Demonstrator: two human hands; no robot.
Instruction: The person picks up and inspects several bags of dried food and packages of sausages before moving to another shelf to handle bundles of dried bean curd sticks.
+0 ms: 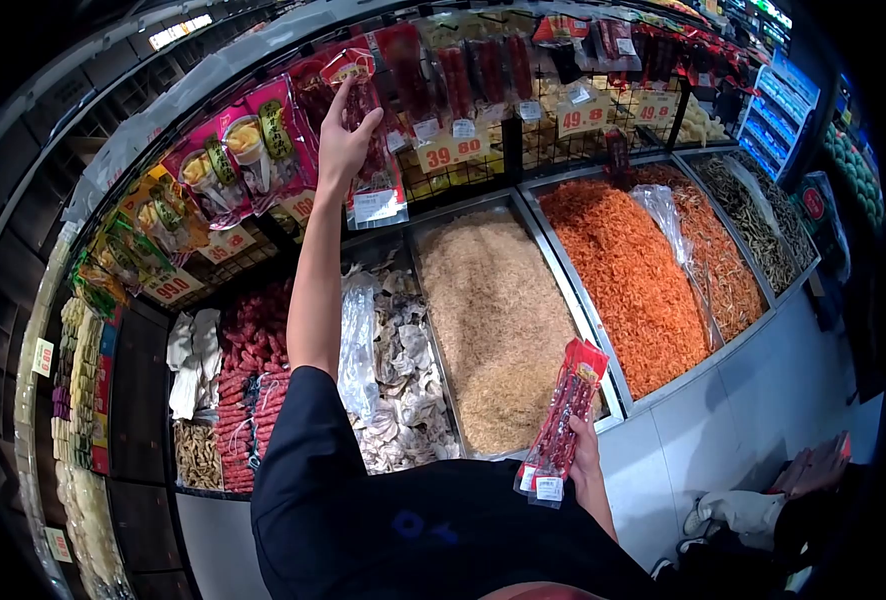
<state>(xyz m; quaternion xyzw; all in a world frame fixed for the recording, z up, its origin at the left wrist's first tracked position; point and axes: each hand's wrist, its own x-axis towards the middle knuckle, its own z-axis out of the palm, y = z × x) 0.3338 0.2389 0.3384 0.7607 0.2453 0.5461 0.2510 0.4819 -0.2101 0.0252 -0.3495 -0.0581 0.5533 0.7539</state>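
Grey-rimmed metal bins [611,385] below, I see the right hand [585,455] grasping a red-and-clear plastic sausage packet [568,420] near right, the left hand [345,150] touching a red-topped clear packet [383,175] hanging far left, grip unclear, where a sharp tug could dislodge neighbouring dark-red plastic packs [400,65].

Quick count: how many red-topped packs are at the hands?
2: one held pack in the right hand, one hanging pack at the left hand. Any packs directly behind the hanging one would be hidden.

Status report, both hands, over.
Left hand at hanging red-and-clear plastic sausage packet, grip unclear. Right hand holding similar plastic-packed dark-red sausages. No obstruction visible.
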